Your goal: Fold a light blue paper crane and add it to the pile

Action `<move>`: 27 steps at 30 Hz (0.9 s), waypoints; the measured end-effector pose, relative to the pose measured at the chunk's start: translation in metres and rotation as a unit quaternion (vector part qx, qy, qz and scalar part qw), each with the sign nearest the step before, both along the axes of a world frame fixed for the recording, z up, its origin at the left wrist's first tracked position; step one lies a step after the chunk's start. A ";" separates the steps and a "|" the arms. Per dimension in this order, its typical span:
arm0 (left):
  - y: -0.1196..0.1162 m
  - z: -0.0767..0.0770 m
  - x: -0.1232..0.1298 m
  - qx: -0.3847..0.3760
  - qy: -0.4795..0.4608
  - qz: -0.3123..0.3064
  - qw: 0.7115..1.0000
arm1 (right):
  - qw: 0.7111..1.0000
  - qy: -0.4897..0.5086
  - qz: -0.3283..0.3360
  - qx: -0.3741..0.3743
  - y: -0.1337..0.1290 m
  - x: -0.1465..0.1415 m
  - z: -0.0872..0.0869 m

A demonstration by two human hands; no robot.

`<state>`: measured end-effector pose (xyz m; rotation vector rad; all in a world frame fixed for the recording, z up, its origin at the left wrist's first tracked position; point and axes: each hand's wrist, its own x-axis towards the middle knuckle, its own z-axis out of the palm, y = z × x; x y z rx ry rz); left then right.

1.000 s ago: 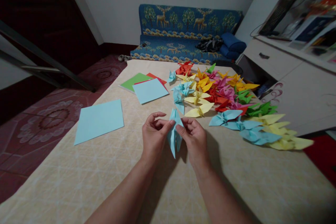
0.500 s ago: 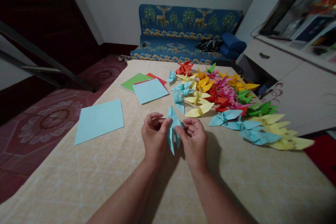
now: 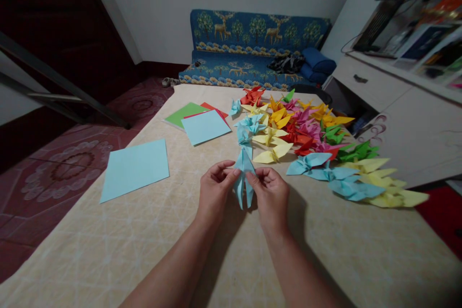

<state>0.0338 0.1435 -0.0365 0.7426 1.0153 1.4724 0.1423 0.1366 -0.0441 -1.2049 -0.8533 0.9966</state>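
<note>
Between my two hands is a light blue piece of folded origami paper (image 3: 244, 168), its single point facing away from me and two narrow legs hanging toward me. My left hand (image 3: 217, 187) pinches its left edge, thumb on top and fingers curled behind. On the right edge, my right hand (image 3: 270, 191) grips it the same way. The fingertips behind the paper are partly hidden. Just beyond it sit several light blue paper cranes (image 3: 249, 127) and a pale yellow paper crane (image 3: 273, 153).
Many folded cranes in orange, pink (image 3: 306, 127), red and green cover the table's right back. A blue paper sheet (image 3: 137, 168) lies at left; another blue sheet (image 3: 205, 126) overlaps red and green ones. A patterned sofa (image 3: 252, 48) stands behind; a cabinet (image 3: 397, 110) is at right.
The folded blue paper has turned so its front faces me more squarely, with its two legs side by side. Both hands have shifted slightly right, still holding it.
</note>
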 end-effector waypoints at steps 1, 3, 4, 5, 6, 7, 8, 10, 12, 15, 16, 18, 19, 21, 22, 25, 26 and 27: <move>0.000 0.000 -0.001 -0.014 -0.005 -0.018 1.000 | 1.000 0.008 0.001 0.005 0.000 0.000 0.001; 0.001 -0.002 -0.002 -0.030 -0.013 -0.029 0.999 | 1.000 0.021 0.014 0.018 0.000 0.000 0.003; 0.001 -0.003 -0.003 -0.031 -0.017 -0.024 0.999 | 0.999 0.028 0.026 0.024 -0.001 0.000 0.004; 0.002 -0.004 -0.004 -0.030 -0.024 -0.018 0.999 | 0.998 0.034 0.043 0.030 -0.001 0.000 0.006; 0.002 -0.005 -0.005 -0.027 -0.032 -0.014 0.999 | 0.997 0.039 0.061 0.036 -0.002 -0.001 0.007; 0.003 -0.005 -0.006 -0.023 -0.041 -0.010 0.999 | 0.995 0.042 0.079 0.044 -0.003 -0.001 0.008; 0.004 -0.006 -0.007 -0.019 -0.049 -0.007 0.999 | 0.993 0.043 0.095 0.051 -0.004 -0.002 0.010; 0.007 -0.005 -0.009 -0.018 -0.062 -0.004 0.998 | 0.990 0.045 0.119 0.066 -0.006 -0.002 0.012; 0.008 -0.004 -0.010 -0.030 -0.067 -0.004 0.997 | 0.987 0.050 0.127 0.079 -0.008 -0.002 0.013; 0.010 -0.003 -0.012 -0.047 -0.075 -0.013 0.996 | 0.988 0.051 0.109 0.093 -0.009 -0.002 0.015; 0.010 -0.004 -0.012 -0.048 -0.077 -0.019 0.996 | 0.989 0.048 0.101 0.096 -0.009 -0.001 0.015; 0.011 -0.006 -0.013 -0.048 -0.080 -0.042 0.995 | 0.990 0.037 0.095 0.098 -0.009 -0.001 0.017; 0.012 -0.008 -0.014 -0.047 -0.082 -0.056 0.994 | 0.990 0.029 0.095 0.097 -0.010 0.000 0.018; 0.012 -0.008 -0.014 -0.045 -0.083 -0.077 0.992 | 0.991 0.010 0.096 0.097 -0.011 0.001 0.019; 0.012 -0.007 -0.014 -0.044 -0.082 -0.083 0.992 | 0.991 0.000 0.096 0.097 -0.011 0.001 0.020; 0.011 -0.003 -0.013 -0.041 -0.059 -0.085 0.994 | 0.991 -0.021 0.091 0.101 -0.012 0.001 0.020; 0.010 -0.001 -0.012 -0.040 -0.048 -0.086 0.994 | 0.990 -0.026 0.091 0.105 -0.012 0.001 0.019; 0.009 0.001 -0.011 -0.038 -0.038 -0.088 0.995 | 0.989 -0.031 0.091 0.110 -0.011 0.001 0.019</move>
